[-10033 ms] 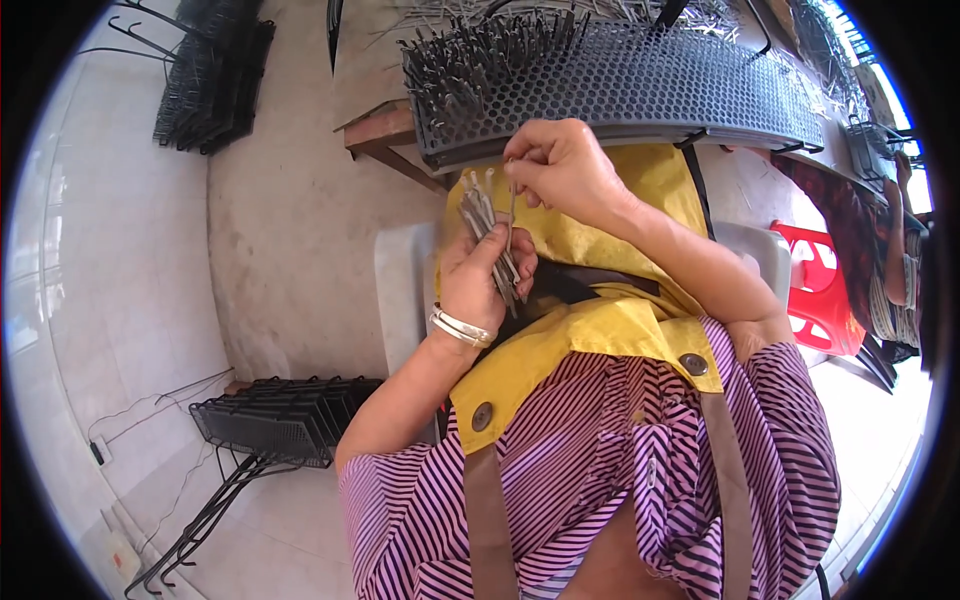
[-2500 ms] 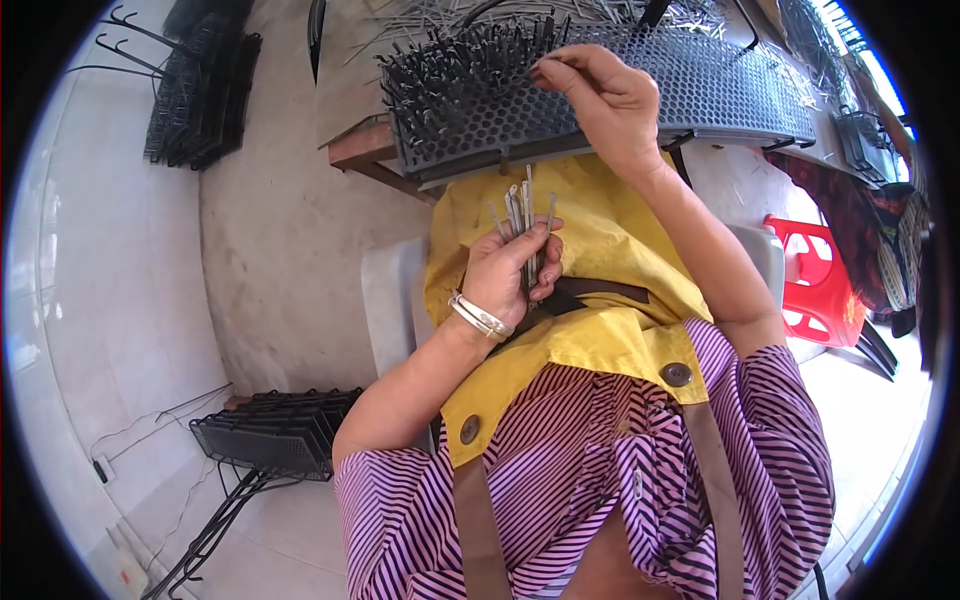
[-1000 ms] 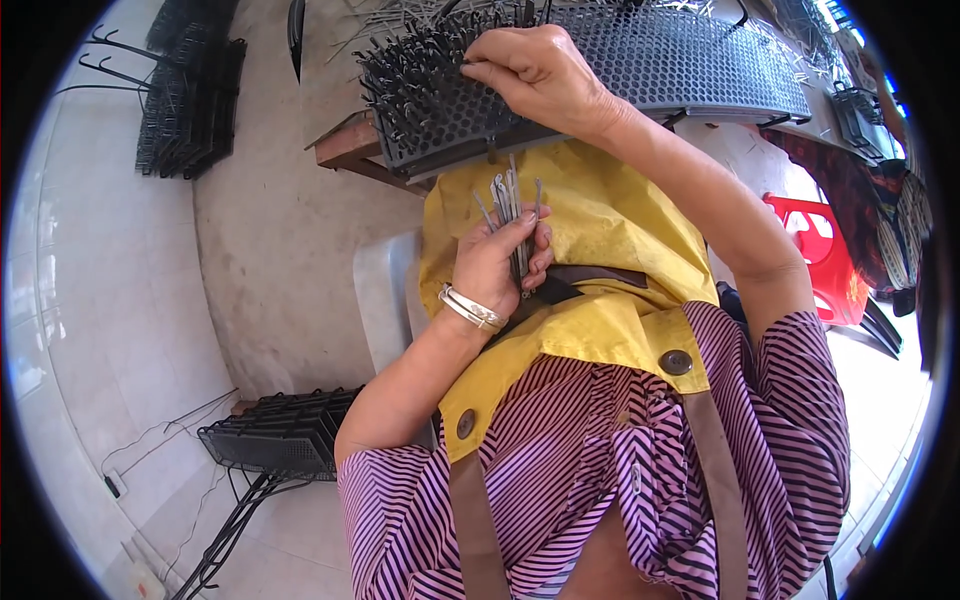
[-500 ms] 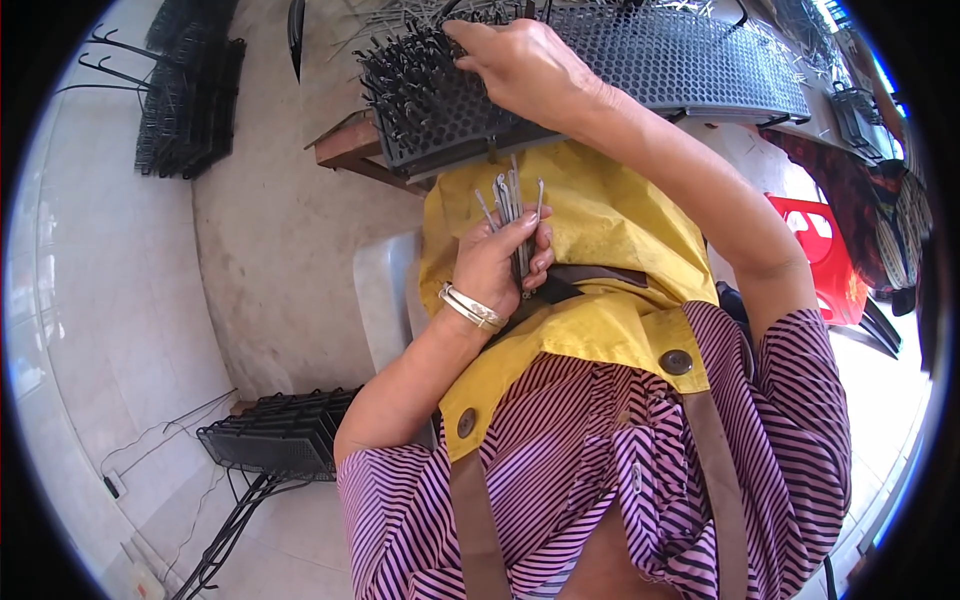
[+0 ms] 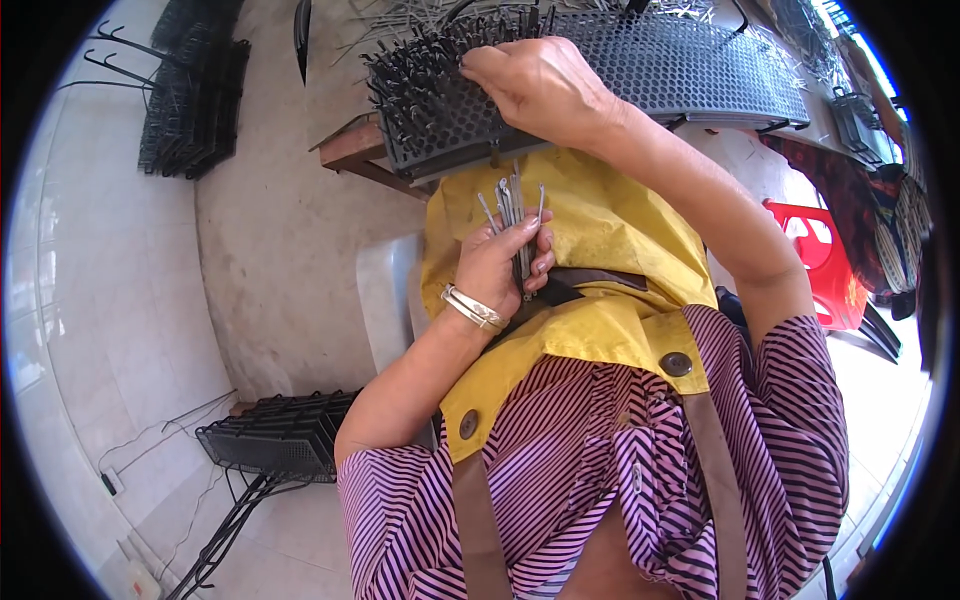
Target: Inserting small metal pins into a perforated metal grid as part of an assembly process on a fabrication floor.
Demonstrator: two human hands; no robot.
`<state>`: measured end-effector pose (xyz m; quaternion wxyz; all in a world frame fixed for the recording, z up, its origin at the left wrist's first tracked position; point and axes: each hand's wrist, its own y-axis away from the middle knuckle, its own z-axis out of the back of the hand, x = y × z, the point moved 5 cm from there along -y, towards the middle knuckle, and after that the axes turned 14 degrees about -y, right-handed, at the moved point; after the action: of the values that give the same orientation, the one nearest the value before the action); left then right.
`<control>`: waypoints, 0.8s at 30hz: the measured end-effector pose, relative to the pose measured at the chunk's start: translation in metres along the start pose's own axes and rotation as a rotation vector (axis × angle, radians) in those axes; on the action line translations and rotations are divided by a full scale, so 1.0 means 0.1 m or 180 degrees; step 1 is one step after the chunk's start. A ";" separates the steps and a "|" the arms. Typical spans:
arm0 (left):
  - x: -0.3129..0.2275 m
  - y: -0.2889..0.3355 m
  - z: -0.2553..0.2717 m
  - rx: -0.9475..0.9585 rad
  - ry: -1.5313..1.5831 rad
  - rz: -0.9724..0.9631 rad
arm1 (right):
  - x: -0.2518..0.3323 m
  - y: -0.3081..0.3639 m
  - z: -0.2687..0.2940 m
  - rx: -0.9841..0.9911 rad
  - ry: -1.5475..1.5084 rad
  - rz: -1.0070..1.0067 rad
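My left hand (image 5: pixel 502 266), with a silver bangle at the wrist, grips a small bundle of thin metal pins (image 5: pixel 512 215) upright over my yellow apron (image 5: pixel 610 260). My right hand (image 5: pixel 540 85) reaches up to a dark perforated tray (image 5: pixel 680 70) and rests with pinched fingers at its left part, where many dark pins (image 5: pixel 415 90) stand in the holes. Whether a pin is between those fingertips is hidden.
The tray rests on a wooden frame (image 5: pixel 350 150). Stacks of dark wire racks lie at upper left (image 5: pixel 190 110) and lower left (image 5: pixel 275 440) on the concrete floor. A red plastic stool (image 5: pixel 825 270) stands at right. A pale seat edge (image 5: pixel 385 295) shows beside my lap.
My right hand went from the bundle at my lap up to the tray and then shifted left along it. My left hand has kept hold of the pins.
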<state>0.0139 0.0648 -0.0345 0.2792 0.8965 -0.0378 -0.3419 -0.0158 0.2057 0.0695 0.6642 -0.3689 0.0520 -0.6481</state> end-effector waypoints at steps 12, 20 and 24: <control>0.00 0.01 0.00 0.0078 0.0052 0.0034 | -0.04 -0.03 0.01 0.0024 -0.0029 -0.0119; -0.02 0.01 -0.03 0.0075 -0.0033 -0.0006 | -0.03 -0.02 -0.05 0.0329 0.0055 -0.0201; -0.03 0.01 -0.03 0.0128 -0.0056 -0.0065 | -0.02 -0.05 -0.03 0.0471 0.0115 0.0003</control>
<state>0.0136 0.0661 -0.0305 0.2573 0.8992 -0.0380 -0.3518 -0.0220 0.2072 0.0691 0.6889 -0.3070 0.0161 -0.6564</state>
